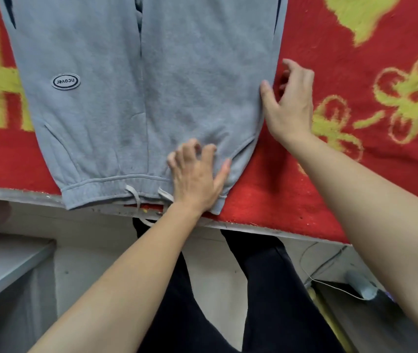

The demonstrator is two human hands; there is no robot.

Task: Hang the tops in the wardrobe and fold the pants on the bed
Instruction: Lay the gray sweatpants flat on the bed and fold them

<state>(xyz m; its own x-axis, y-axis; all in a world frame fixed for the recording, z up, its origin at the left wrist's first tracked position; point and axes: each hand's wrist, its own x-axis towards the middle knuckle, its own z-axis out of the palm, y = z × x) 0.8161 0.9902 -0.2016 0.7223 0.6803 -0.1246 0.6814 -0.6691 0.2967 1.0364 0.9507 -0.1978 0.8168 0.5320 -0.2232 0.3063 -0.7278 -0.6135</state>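
Grey sweatpants (pixel 126 85): laid flat on the red-and-yellow blanket (pixel 355 72) at frame centre and upper left, with the waistband at the bed's near edge. An oval logo patch (pixel 65 81) is seen centre left.
Left hand (pixel 197 174): placed by the waistband, fingers curled into the cloth, seemingly gathering it.
Right hand (pixel 289 105): held wide at the pants' right edge, fingers loosely spread, thumb touching the fabric.
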